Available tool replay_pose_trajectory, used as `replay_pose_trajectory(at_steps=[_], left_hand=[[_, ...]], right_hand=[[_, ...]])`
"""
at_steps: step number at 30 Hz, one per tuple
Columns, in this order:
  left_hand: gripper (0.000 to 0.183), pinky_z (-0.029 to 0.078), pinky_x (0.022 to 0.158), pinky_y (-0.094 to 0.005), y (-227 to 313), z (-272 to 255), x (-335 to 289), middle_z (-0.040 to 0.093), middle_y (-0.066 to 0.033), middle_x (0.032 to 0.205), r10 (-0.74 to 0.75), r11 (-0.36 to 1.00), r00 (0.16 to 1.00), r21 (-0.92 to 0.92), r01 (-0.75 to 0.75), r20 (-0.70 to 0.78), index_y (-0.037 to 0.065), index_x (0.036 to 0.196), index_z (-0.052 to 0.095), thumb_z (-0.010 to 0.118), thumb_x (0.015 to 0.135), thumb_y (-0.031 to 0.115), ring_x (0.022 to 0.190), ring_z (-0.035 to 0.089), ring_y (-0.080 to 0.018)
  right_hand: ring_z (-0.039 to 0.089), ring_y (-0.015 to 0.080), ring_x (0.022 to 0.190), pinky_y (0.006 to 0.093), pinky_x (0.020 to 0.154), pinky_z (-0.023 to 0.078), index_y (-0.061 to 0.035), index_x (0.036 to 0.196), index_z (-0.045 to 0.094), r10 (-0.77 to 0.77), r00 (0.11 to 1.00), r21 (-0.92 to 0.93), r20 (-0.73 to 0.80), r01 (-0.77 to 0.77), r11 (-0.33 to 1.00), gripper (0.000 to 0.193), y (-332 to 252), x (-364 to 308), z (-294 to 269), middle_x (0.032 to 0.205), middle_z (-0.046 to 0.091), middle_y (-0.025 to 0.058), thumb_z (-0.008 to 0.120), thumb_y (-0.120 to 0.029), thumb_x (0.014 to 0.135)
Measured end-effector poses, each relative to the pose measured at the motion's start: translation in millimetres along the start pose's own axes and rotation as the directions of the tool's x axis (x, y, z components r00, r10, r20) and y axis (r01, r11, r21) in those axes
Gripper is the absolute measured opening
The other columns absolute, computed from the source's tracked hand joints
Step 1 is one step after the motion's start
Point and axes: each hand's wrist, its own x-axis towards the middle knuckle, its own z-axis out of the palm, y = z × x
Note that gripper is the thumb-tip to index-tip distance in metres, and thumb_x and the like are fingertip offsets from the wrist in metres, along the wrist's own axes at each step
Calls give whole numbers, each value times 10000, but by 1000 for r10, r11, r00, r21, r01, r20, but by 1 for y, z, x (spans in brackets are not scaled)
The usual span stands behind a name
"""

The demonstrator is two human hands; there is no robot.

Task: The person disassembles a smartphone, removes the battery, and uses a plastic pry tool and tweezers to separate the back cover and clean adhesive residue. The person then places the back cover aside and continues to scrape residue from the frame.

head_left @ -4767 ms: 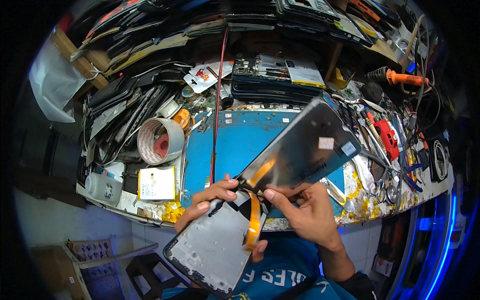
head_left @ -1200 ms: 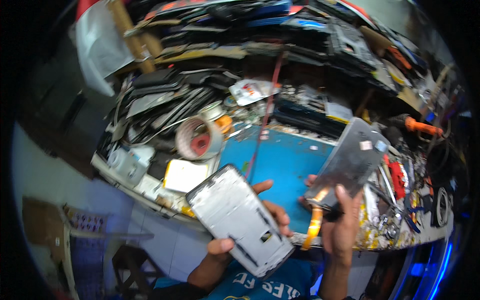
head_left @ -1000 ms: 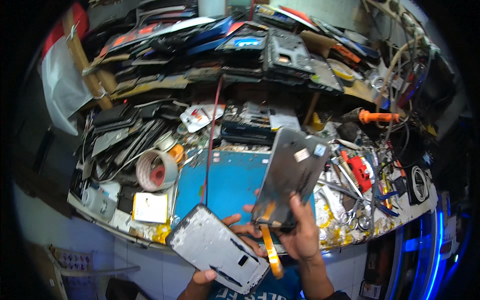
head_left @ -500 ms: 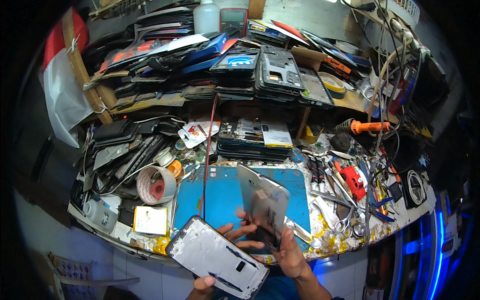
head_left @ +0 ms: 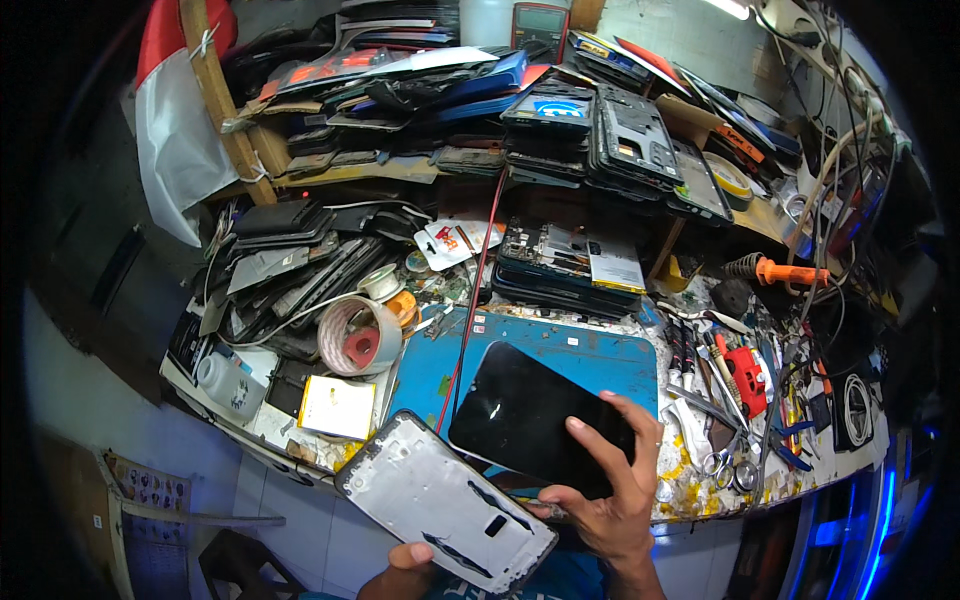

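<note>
My left hand [head_left: 402, 568] grips a phone's mid-frame [head_left: 430, 490], a grey metal plate with a black rim and a small rectangular cut-out. Its thumb lies over the near edge, while the fingers are mostly hidden beneath. In my right hand [head_left: 622, 490] is a phone screen [head_left: 530, 405], its glossy black face turned up, with fingers over its right end and the thumb along the near edge. The screen is tilted above the blue work mat [head_left: 430, 365], just beyond the frame. Two dark torn strips of adhesive mark the frame's surface.
Stacked phone parts [head_left: 570, 255] stand behind the mat, with more piled on the shelf above. On the left are a tape roll [head_left: 358, 338], a white bottle [head_left: 228, 385] and a battery [head_left: 337, 406]. Tools, including scissors [head_left: 718, 465], and a soldering iron [head_left: 790, 272] lie right.
My right hand has turned the phone screen from edge-up, its silvery back showing, to black face up. The mid-frame remains in my left hand. The whole view has shifted, moving the bench rightward.
</note>
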Motion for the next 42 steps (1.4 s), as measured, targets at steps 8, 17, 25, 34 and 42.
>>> replay_pose_trajectory(at_steps=[8, 17, 25, 34, 42], left_hand=[[1128, 468, 990, -700, 12, 9, 17, 361, -440, 1413, 68, 994, 988, -98, -54, 139, 86, 1560, 184, 769, 640, 373, 1194, 520, -620], [1062, 428, 1000, -760, 7, 10, 29, 305, -290, 1541, 184, 979, 962, 45, -197, 203, 45, 1557, 190, 758, 696, 295, 1331, 369, -621], [1104, 521, 926, -729, 2, 21, 29, 393, -261, 1476, 125, 990, 971, 84, -110, -203, 67, 1535, 194, 706, 611, 390, 1189, 570, -505], [1173, 429, 992, -766, 4, 2, 21, 384, -356, 1449, 62, 996, 997, -62, -65, -43, 54, 1567, 133, 756, 606, 308, 1214, 522, -587], [1147, 372, 1070, -724, 9, -37, 41, 396, -434, 1390, 150, 975, 956, -199, -100, 251, 54, 1579, 138, 761, 641, 270, 1241, 516, -577]], right_hand=[[463, 362, 1241, 459, 1002, 416, -220, 1234, 716, -55, 998, -47, -12, 55, 997, 647, 8, -6, -5, 1380, 501, 175, 918, -362, 637], [465, 365, 1197, 465, 992, 392, -223, 1178, 738, -25, 999, -150, 24, 28, 988, 570, 4, -1, -11, 1336, 509, 143, 932, -234, 641], [422, 419, 1345, 482, 1068, 404, -242, 1286, 664, -63, 998, 88, -30, 65, 994, 680, 6, 7, -19, 1457, 422, 172, 929, -262, 660], [701, 181, 953, 270, 829, 560, -3, 1451, 347, 411, 806, 538, 425, -590, 601, 762, -5, 35, -45, 1086, 703, 170, 792, 24, 834], [665, 139, 1014, 324, 905, 550, 8, 1151, 631, 252, 538, 74, 804, -511, 856, 392, -20, 137, -74, 1075, 711, 99, 817, -187, 866]])
